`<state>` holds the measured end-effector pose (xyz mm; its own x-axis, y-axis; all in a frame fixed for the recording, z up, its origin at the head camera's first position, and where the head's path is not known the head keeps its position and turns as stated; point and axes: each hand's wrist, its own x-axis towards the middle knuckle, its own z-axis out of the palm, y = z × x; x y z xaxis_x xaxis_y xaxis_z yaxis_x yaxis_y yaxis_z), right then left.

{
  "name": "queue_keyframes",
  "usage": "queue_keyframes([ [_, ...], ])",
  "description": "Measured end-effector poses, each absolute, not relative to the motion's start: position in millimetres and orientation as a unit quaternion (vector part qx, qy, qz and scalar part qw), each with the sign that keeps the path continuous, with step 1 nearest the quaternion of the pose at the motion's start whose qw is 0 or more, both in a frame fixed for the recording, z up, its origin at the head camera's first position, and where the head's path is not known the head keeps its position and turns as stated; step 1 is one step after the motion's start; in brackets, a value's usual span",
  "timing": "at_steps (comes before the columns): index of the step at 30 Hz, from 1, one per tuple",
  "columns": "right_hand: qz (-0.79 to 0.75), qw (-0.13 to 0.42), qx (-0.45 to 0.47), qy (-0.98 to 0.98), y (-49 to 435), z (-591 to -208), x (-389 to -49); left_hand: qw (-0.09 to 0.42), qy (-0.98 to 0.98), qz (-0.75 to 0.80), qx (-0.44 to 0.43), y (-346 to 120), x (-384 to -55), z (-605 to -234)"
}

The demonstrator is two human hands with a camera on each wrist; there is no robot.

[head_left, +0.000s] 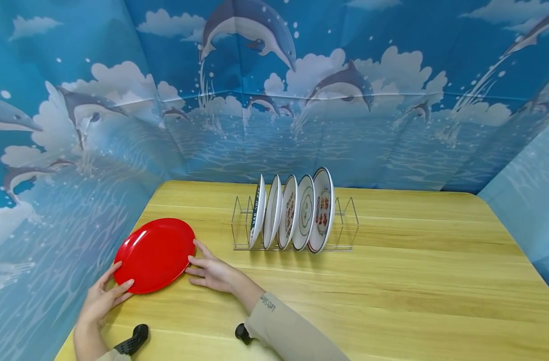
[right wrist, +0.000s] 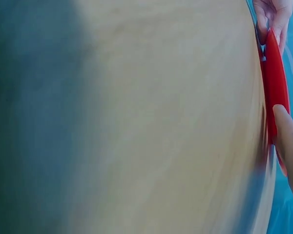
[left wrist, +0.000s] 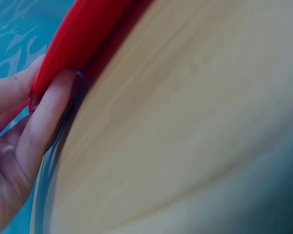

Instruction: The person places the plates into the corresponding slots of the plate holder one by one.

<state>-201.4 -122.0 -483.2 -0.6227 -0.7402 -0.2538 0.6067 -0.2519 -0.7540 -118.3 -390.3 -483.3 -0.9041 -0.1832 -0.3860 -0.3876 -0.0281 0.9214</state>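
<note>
A red oval plate (head_left: 154, 255) is at the left side of the wooden table; whether it rests fully on the wood is hard to tell. My left hand (head_left: 96, 303) pinches its near-left rim, and the left wrist view shows the fingers (left wrist: 51, 107) on both sides of the red edge. On the opposite side, my right hand (head_left: 216, 271) touches the plate's right rim with its fingers fairly straight. One digit of that hand (right wrist: 288, 136) lies against the red rim in the right wrist view. The undersides of both grips are partly hidden.
A wire dish rack (head_left: 347, 247) stands at the back middle of the table (head_left: 414, 291). Several white patterned plates (head_left: 321, 210) stand upright in it, side by side. A blue dolphin-printed backdrop (head_left: 265, 125) encloses the table's back and sides.
</note>
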Motion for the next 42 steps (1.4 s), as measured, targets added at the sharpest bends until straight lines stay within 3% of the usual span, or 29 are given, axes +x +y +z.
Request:
queue_keyframes([
  [10,-0.805,0.37,-0.097,0.454,-113.2,-478.8,-204.8,0.07,0.688,0.694,-0.199,-373.0,-123.0,-473.8],
  [22,-0.804,0.212,-0.202,0.518,-109.7,-451.8,-193.8,0.008,0.599,0.789,-0.137,-338.4,-129.6,-440.2],
  [31,-0.84,0.101,-0.219,0.486,-95.0,-425.9,-190.2,-0.03,0.532,0.839,-0.114,-295.7,-140.6,-413.0],
  [42,-0.863,0.069,-0.204,0.457,-56.8,-394.7,-190.3,-0.037,0.559,0.821,-0.109,-246.2,-146.7,-383.0],
])
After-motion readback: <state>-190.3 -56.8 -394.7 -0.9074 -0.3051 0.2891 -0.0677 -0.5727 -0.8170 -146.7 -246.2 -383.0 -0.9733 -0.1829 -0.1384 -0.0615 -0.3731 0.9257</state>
